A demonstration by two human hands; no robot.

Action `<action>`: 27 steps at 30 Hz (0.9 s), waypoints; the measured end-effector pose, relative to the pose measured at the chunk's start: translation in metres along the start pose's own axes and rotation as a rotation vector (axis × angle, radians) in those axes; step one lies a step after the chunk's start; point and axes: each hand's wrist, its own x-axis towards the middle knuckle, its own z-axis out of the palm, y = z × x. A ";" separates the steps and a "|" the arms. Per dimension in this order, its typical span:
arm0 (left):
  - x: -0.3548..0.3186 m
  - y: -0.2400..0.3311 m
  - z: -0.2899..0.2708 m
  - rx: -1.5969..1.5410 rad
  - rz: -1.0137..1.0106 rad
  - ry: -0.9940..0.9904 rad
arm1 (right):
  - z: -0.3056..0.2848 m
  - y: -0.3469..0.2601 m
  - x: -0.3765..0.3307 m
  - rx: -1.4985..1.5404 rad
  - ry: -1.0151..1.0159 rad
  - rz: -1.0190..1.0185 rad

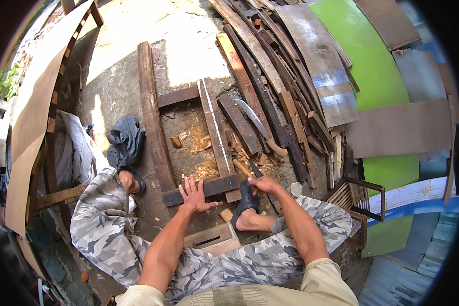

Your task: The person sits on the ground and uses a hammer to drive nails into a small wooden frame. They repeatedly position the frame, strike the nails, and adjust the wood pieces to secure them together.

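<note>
A frame of dark wood lies on the ground: a long left beam (156, 122), a right beam (215, 127) with a white streak, a far crosspiece (178, 97) and a near crosspiece (220, 186). My left hand (193, 196) rests with fingers spread on the near crosspiece's left part. Right of that crosspiece, my right hand (263, 185) is closed, its fingertips meeting a light wooden handle (240, 167). Whatever else it grips is hidden; a dark, narrow piece (255, 168) shows just beyond. Farther off, a curved machete (252, 116) with a wooden handle lies beside a short dark board (238, 125).
Wood chips (205, 166) litter the ground inside the frame. Long planks (270, 76) are stacked at right, beside green sheets (364, 51). A small slatted wooden rack (362, 201) stands near my right knee. Under me is a low wooden seat (214, 238). Leaning panels (33, 117) line the left.
</note>
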 end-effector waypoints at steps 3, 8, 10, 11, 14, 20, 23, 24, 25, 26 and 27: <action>0.000 0.004 -0.002 0.009 -0.006 -0.031 | -0.002 0.007 0.031 -0.348 0.273 -0.132; 0.000 -0.003 0.000 -0.034 -0.012 -0.068 | -0.014 -0.038 0.071 -0.102 0.668 -0.086; -0.002 0.003 -0.005 -0.006 -0.025 -0.099 | -0.020 -0.036 0.094 -0.099 0.728 -0.197; 0.000 0.003 -0.005 -0.009 -0.023 -0.108 | -0.026 -0.041 0.099 -0.115 0.689 -0.165; -0.005 0.002 -0.002 -0.022 -0.011 -0.081 | -0.039 -0.047 0.101 -0.186 0.646 -0.122; -0.004 -0.003 -0.001 -0.024 -0.025 -0.074 | -0.091 -0.065 0.035 0.418 0.147 -0.317; -0.009 -0.004 0.001 -0.030 -0.010 -0.024 | -0.122 -0.078 -0.021 0.415 0.111 -0.303; -0.009 -0.004 0.002 -0.028 -0.008 -0.015 | -0.126 -0.084 -0.042 0.440 0.138 -0.317; -0.006 0.000 0.003 -0.024 0.005 -0.005 | -0.135 -0.080 -0.061 0.382 0.178 -0.299; -0.004 0.000 0.004 -0.021 0.004 0.002 | -0.139 -0.080 -0.078 0.324 0.205 -0.278; -0.001 0.001 0.005 -0.013 0.008 0.016 | -0.144 -0.078 -0.098 0.329 0.207 -0.295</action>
